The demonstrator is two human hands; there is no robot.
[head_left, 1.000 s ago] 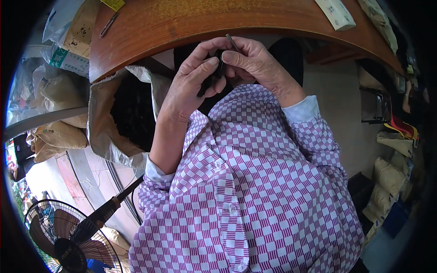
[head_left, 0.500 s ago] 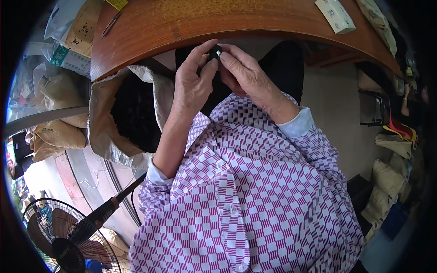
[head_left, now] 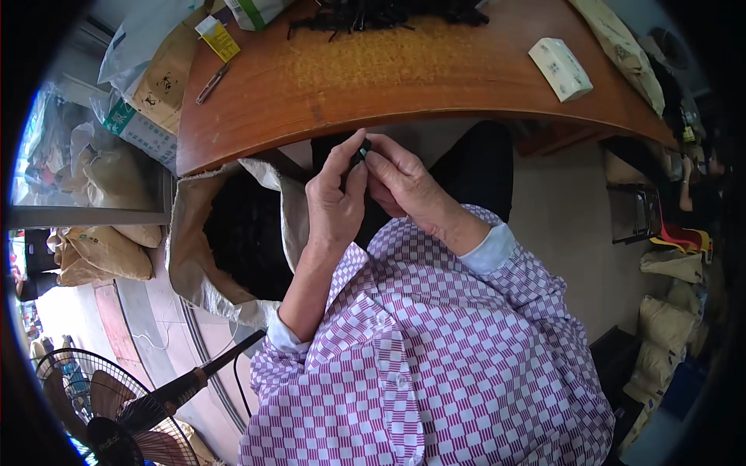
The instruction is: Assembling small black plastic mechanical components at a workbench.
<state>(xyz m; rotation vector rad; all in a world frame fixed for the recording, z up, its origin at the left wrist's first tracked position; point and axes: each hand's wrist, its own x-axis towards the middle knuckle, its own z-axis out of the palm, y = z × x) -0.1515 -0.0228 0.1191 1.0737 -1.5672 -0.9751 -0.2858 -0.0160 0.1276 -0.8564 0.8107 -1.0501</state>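
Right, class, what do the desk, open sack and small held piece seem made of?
Desk: probably varnished wood, by its brown sheen and worn patch. Open sack: perhaps woven plastic, slightly shiny, creased. Small held piece: dark with a pale glint; too small to tell.

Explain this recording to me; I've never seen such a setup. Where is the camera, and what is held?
No machine here: a person works with two bare hands. The picture comes from a wide camera worn on the head, looking down, so straight edges bend. The left hand and right hand together pinch a small dark piece, too small to identify, near the edge of the wooden table. On that table lie a pile of black strips, a white pack, a yellow-and-white box and what looks like a pen. An open sack with dark contents stands beside the left forearm.
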